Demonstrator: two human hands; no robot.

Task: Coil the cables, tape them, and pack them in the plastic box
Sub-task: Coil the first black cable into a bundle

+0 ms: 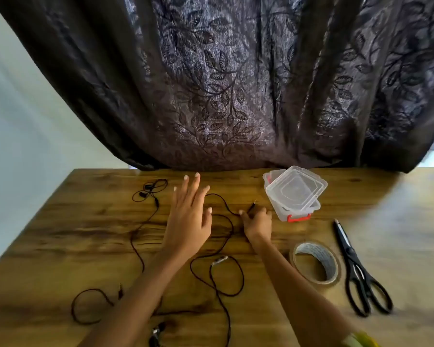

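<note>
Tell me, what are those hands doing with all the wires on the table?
A person is starting to tidy earphone cables. The right hand is pinching the plug end of one black cable, while the left hand hovers open above it. The cables lie loose and uncoiled across the wooden table. The tape roll and scissors sit untouched to the right. The clear plastic box waits at the back, its lid resting crookedly on top, nothing packed yet.
</note>
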